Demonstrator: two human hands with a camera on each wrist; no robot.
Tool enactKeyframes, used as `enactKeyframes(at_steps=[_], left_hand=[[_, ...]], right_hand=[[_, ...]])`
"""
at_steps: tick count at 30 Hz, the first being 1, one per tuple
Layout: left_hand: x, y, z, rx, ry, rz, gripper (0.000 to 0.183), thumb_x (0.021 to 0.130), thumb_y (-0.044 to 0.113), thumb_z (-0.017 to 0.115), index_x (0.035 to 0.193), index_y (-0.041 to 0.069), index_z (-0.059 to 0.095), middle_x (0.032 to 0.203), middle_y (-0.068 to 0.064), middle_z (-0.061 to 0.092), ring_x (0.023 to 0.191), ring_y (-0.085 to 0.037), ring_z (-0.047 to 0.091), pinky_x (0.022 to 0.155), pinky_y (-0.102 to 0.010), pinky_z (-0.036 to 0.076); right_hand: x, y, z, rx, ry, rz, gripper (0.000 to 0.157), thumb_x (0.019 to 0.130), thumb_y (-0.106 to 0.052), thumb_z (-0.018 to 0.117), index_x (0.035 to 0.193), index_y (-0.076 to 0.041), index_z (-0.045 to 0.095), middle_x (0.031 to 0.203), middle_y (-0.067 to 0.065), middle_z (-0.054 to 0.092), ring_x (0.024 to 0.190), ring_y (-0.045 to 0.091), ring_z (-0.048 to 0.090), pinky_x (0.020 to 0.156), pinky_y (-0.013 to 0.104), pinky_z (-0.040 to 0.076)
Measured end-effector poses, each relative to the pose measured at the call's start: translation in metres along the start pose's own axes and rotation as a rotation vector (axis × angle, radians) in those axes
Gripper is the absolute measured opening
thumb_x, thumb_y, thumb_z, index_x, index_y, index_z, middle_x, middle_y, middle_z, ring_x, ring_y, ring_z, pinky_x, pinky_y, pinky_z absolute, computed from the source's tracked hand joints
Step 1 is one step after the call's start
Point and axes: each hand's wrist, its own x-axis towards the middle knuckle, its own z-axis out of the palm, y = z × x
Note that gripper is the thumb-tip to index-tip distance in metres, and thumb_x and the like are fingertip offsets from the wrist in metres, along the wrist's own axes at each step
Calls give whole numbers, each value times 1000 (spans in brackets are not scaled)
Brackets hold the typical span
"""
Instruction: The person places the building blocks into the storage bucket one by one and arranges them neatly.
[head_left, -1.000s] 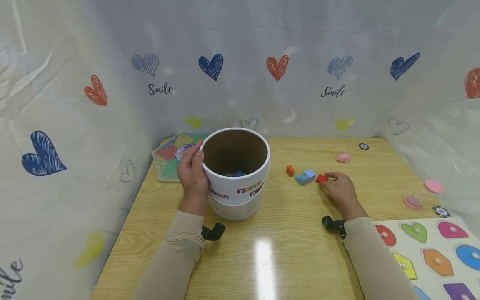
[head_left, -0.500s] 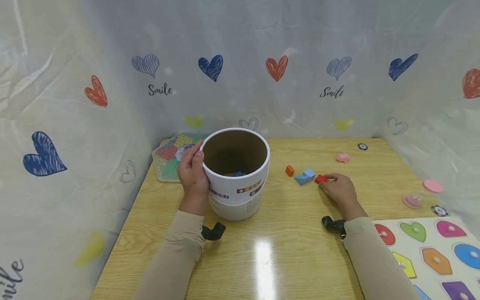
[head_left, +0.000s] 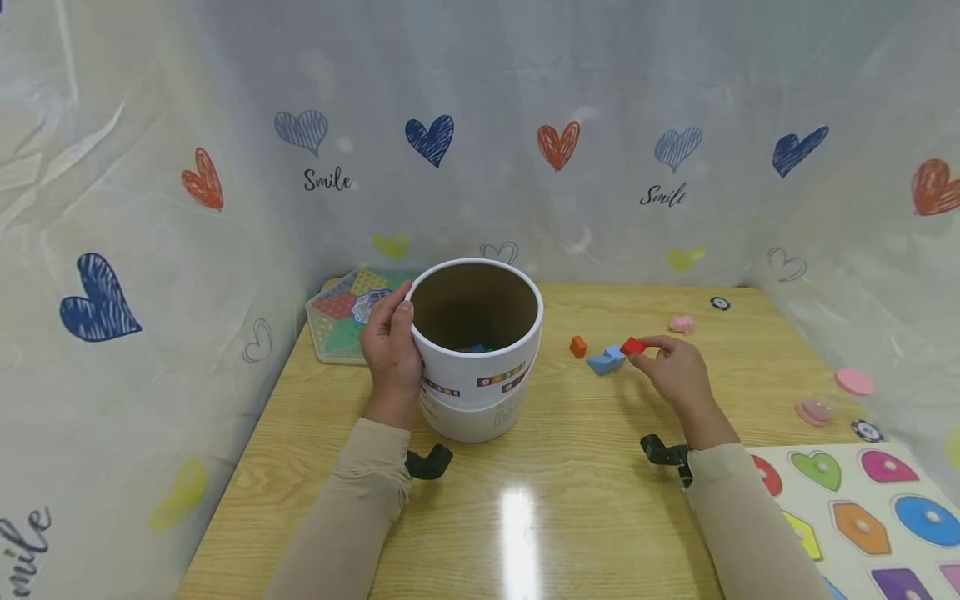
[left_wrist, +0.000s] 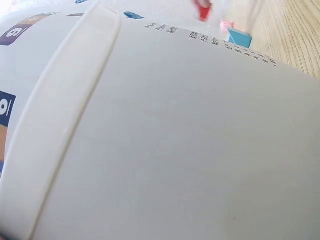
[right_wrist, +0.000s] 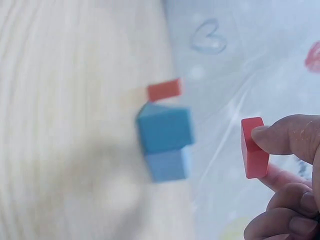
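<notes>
My left hand (head_left: 393,358) grips the rim of a white bucket (head_left: 472,417) on its left side, thumb over the edge. A few blue pieces show dimly at the bottom of the bucket. Between thumb and fingers, my right hand (head_left: 675,379) pinches a red block (right_wrist: 255,147), held above the table. Just left of it lie two blue blocks (head_left: 604,363), one darker and one lighter, touching each other. An orange block (head_left: 578,347) sits a little farther left. In the left wrist view the bucket wall fills most of the picture and hides the left hand.
Behind the bucket lies a patterned lid-like board (head_left: 337,333). To the right are a pink pig figure (head_left: 682,324), a poker chip (head_left: 720,303), another chip (head_left: 867,430) and a small pink-ended clear object (head_left: 814,410). A knobbed shape puzzle board (head_left: 806,500) covers the front right.
My right hand has lifted the red block off the table and moved it slightly left, toward the blue blocks. My left hand keeps its hold on the bucket.
</notes>
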Motion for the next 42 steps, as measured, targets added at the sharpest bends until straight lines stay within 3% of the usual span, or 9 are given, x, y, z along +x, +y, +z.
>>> enactKeyframes(at_steps=[10, 13, 17, 20, 27, 35, 37, 38, 42], left_hand=[[0, -3, -1, 16, 3, 14, 31, 91, 4, 50, 117, -8, 62, 113, -27, 58, 107, -27, 55, 89, -29, 47], [1, -4, -2, 29, -1, 22, 31, 91, 4, 50, 117, -8, 63, 111, -27, 59, 105, -29, 55, 88, -29, 47], [2, -5, -2, 41, 6, 42, 31, 89, 3, 50, 115, -8, 64, 109, -27, 60, 104, -32, 55, 87, -29, 47], [2, -6, -2, 40, 6, 44, 30, 89, 3, 50, 114, -7, 64, 108, -26, 60, 103, -30, 55, 87, -28, 47], [0, -6, 1, 43, -6, 34, 31, 90, 4, 50, 115, -7, 64, 110, -27, 60, 103, -26, 56, 88, -31, 47], [0, -4, 1, 46, -19, 21, 32, 91, 5, 50, 117, -6, 63, 112, -25, 60, 105, -27, 55, 90, -34, 47], [0, -3, 0, 47, -20, 13, 32, 91, 6, 50, 118, -5, 63, 113, -25, 60, 106, -27, 55, 90, -34, 47], [0, -2, 0, 52, -21, 9, 32, 92, 7, 49, 118, -5, 63, 114, -24, 60, 107, -26, 55, 91, -34, 46], [2, 1, -3, 56, -8, 5, 32, 92, 6, 49, 119, -4, 63, 115, -23, 60, 108, -26, 55, 91, -33, 46]], right_hand=[[-23, -70, -11, 52, 64, -206, 44, 84, -41, 67, 120, -15, 65, 59, 3, 36, 45, 16, 29, 41, 31, 26], [-30, -89, -12, 112, 92, -273, 40, 83, -41, 70, 115, -17, 67, 56, 2, 32, 44, 17, 28, 73, 36, 41], [-39, -117, -8, 214, 76, -349, 35, 80, -39, 73, 110, -20, 69, 56, 3, 29, 45, 17, 26, 72, 34, 40], [-45, -137, -3, 258, 40, -379, 34, 79, -36, 75, 109, -21, 69, 56, 3, 29, 45, 16, 25, 40, 33, 23], [-49, -167, 13, 330, -14, -432, 29, 77, -33, 77, 102, -21, 71, 56, 6, 30, 46, 20, 28, 39, 31, 23], [-46, -168, 13, 357, 18, -466, 33, 79, -30, 76, 109, -15, 70, 54, 3, 29, 43, 16, 26, 38, 30, 25], [-42, -157, 4, 371, 49, -443, 33, 82, -28, 74, 111, -13, 69, 53, 2, 29, 41, 16, 25, 39, 32, 26], [-39, -149, 0, 377, 64, -419, 33, 83, -28, 73, 112, -14, 69, 53, 1, 29, 40, 16, 26, 47, 29, 37], [-21, -102, -10, 308, 97, -251, 38, 85, -40, 68, 116, -18, 67, 52, -4, 31, 39, 15, 25, 46, 33, 38]])
